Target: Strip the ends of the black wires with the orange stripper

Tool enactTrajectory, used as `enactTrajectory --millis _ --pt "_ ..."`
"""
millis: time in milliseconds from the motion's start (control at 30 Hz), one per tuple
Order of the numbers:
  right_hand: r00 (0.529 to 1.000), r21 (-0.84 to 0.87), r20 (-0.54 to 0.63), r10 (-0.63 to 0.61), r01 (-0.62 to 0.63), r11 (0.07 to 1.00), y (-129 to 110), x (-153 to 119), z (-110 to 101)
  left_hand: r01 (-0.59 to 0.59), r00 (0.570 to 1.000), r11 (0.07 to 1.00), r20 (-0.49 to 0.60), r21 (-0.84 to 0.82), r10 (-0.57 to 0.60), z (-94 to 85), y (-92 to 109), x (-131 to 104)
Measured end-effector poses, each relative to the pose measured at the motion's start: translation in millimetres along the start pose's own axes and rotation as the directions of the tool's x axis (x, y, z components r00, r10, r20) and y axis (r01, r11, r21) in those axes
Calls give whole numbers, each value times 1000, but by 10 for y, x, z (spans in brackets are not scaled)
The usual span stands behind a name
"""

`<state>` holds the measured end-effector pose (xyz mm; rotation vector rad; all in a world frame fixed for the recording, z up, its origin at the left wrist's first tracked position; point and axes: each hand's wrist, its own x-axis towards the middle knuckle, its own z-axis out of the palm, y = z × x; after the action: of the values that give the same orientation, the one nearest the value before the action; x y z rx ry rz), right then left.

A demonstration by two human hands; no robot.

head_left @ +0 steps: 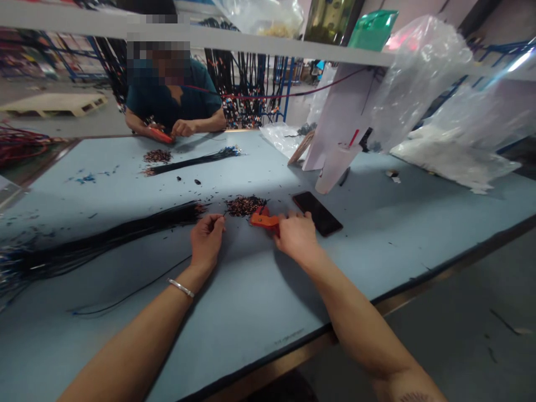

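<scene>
Between thumb and fingers, my left hand (208, 237) pinches the end of a thin black wire (138, 289), whose length trails left over the table to a blue tip. My right hand (296, 231) is wrapped round an orange-red hand tool (264, 219), its head pointing left. A pile of small dark and copper-coloured bits (243, 205) lies just behind the tool's head. To the left of my left hand stretches a long bundle of black wires (125, 231), with copper-coloured ends near the pile and blue and white ends at the far left.
A black phone (318, 213) lies right of my right hand, with a plastic cup (337, 167) behind it. Across the table (251, 335) a person (176, 100) holds a red tool near a smaller wire bundle (192, 161). A shelf (251, 42) crosses above; plastic bags (456, 139) stand right.
</scene>
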<state>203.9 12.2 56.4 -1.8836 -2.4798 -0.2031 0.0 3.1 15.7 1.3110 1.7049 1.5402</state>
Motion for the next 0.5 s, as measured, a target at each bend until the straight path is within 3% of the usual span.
enactTrajectory --millis 100,233,367,500 --pt "995 31 -67 71 -69 997 -48 67 49 3 1000 1000 -4 -5 -3 -4 -10 4" --pt "988 71 -81 131 -125 990 138 50 -13 -3 1000 1000 -13 -2 3 -1 -51 14" --pt "997 164 -15 -73 75 984 265 -42 -112 -24 999 1000 -39 -17 24 1 -89 17" --pt "939 311 18 -344 322 894 214 -116 -166 -30 995 999 -99 -31 26 -4 -91 18"
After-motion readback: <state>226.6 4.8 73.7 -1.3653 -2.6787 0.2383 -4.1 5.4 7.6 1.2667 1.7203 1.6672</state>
